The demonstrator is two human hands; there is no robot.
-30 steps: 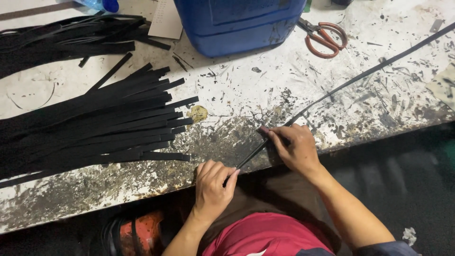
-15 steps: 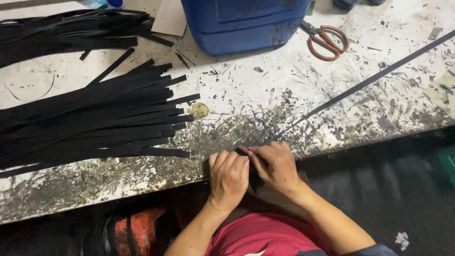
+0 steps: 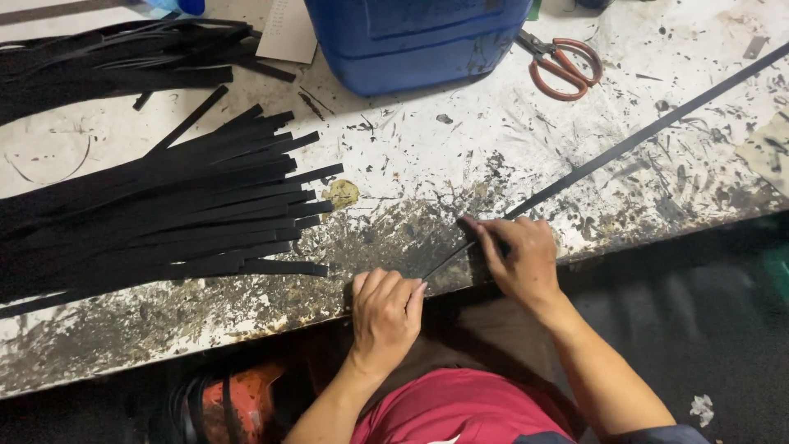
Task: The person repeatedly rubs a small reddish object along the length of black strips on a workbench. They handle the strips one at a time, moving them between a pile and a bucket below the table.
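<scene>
Head view, looking down at the near edge of a white worktable (image 3: pixel 460 156) heavily stained and scratched with black marks.

1 long black strip (image 3: pixel 633 140) runs diagonally across the table from the upper right corner down to the near edge, where both hands meet it. It lies flat on the surface over most of its length.

Right hand (image 3: pixel 518 259): resting on the table edge, fingers curled down over the strip, index finger stretched along it toward the left. Fingers closed, pressing or pinching the strip against the surface; the thumb is hidden under the hand.

Left hand (image 3: pixel 386 312): just below the table edge, fingers bent into a loose fist. The thin lower end of the strip runs to the fingertips and appears pinched there; the exact contact is too small to confirm.

The 2 hands are near each other, with a short taut section of strip between them.

Surroundings: a fanned stack of cut black strips (image 3: pixel 164 214) at left, well apart from the hands; a 2nd bundle of black strips (image 3: pixel 107 66) at upper left. A blue plastic container (image 3: pixel 411 41) stands at top centre. Orange-handled scissors (image 3: pixel 563 66) lie just right of it. A small yellowish blot (image 3: pixel 341 195) sits near the stack's ends.
</scene>
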